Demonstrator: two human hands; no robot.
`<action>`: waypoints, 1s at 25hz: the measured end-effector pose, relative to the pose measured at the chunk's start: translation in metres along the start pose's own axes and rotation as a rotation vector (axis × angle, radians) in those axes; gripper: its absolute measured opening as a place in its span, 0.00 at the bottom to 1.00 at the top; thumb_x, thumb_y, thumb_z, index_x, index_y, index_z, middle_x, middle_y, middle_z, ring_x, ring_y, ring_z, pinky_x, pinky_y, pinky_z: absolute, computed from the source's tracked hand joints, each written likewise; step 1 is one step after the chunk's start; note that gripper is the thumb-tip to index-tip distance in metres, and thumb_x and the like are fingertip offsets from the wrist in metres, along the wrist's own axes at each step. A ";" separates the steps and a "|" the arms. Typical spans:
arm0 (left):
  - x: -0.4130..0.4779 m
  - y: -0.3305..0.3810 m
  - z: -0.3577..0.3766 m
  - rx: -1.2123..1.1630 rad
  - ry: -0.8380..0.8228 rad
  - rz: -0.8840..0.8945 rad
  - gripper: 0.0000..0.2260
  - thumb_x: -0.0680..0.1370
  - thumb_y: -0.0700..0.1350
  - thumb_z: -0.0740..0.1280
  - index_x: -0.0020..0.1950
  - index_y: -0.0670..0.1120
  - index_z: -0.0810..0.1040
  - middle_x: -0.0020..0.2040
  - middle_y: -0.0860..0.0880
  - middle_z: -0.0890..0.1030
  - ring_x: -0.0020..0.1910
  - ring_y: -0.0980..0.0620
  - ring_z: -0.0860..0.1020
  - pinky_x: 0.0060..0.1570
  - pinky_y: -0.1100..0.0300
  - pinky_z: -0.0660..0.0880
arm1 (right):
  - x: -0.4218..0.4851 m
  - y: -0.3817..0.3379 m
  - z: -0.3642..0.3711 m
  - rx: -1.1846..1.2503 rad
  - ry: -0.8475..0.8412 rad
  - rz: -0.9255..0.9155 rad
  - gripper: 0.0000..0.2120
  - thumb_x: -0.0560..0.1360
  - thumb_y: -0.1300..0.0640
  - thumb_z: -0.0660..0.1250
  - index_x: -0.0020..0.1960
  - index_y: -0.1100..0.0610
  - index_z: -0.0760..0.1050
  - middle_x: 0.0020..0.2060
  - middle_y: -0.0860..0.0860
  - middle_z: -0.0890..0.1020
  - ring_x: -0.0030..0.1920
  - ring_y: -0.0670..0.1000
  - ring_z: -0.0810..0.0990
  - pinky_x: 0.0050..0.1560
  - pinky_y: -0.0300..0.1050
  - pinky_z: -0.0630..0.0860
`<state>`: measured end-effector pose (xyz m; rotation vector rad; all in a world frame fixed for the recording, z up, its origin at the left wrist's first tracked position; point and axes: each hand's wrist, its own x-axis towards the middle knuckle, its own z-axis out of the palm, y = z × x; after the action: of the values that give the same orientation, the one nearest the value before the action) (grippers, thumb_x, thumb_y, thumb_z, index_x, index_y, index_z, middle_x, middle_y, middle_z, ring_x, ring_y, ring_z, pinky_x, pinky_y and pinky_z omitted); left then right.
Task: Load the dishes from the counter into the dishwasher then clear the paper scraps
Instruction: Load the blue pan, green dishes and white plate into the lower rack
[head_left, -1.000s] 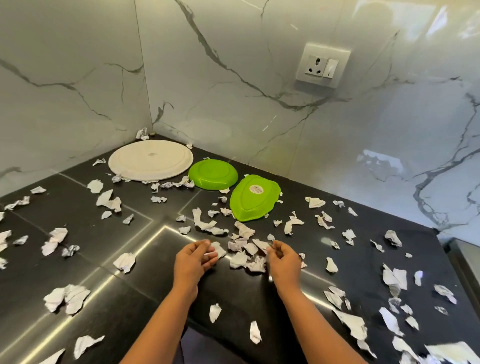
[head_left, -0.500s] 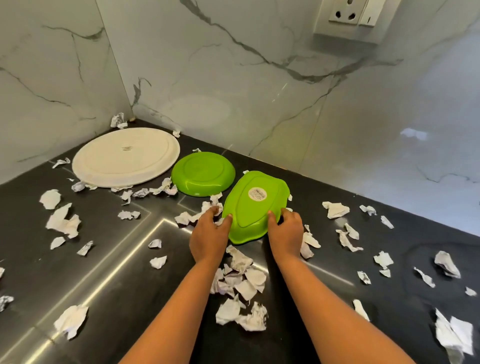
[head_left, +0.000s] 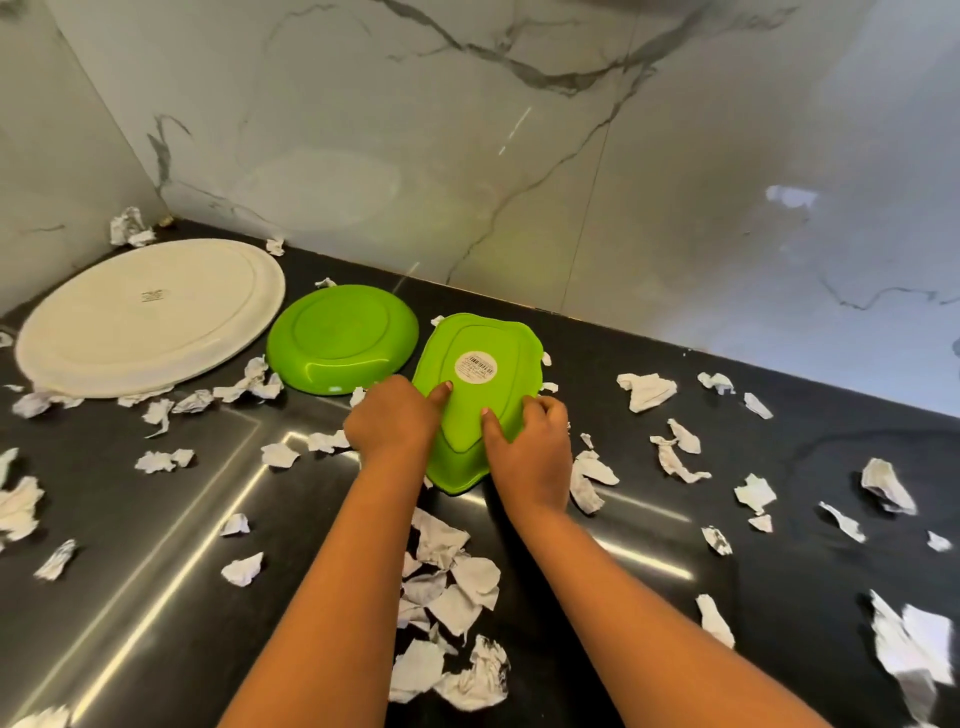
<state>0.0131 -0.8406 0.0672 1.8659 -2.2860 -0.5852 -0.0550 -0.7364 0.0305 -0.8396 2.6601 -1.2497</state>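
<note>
I see a black glossy counter (head_left: 156, 519) with a bright inlaid metal strip (head_left: 171, 525) across it, and grey-veined white marble wall (head_left: 519, 156) meeting at a corner behind.

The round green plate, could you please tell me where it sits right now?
In the head view the round green plate lies upside down on the black counter near the wall, between the large white plate on its left and the green leaf-shaped dish on its right.
</note>
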 end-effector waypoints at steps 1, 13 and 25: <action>0.007 0.000 -0.004 -0.005 -0.036 -0.002 0.28 0.73 0.66 0.62 0.56 0.42 0.76 0.57 0.40 0.79 0.57 0.38 0.76 0.48 0.52 0.70 | 0.000 -0.001 0.000 0.009 0.004 0.013 0.22 0.73 0.45 0.67 0.56 0.63 0.74 0.60 0.57 0.71 0.54 0.58 0.75 0.51 0.49 0.72; -0.049 -0.031 -0.010 -1.270 -0.483 0.026 0.08 0.76 0.40 0.66 0.53 0.40 0.78 0.60 0.38 0.77 0.42 0.49 0.80 0.28 0.65 0.76 | -0.031 -0.006 -0.025 0.120 -0.092 -0.133 0.45 0.64 0.25 0.56 0.64 0.60 0.73 0.62 0.55 0.73 0.62 0.53 0.71 0.61 0.41 0.66; -0.164 -0.028 -0.062 -1.345 -0.556 0.336 0.08 0.71 0.49 0.72 0.47 0.50 0.84 0.71 0.50 0.67 0.68 0.54 0.68 0.69 0.55 0.64 | -0.148 0.006 -0.154 0.618 0.290 -0.052 0.09 0.76 0.59 0.66 0.51 0.47 0.79 0.44 0.45 0.84 0.43 0.50 0.83 0.43 0.44 0.81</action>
<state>0.0970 -0.7000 0.1357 0.6718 -1.4833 -2.0328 0.0219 -0.5520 0.1057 -0.6632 2.1961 -2.1780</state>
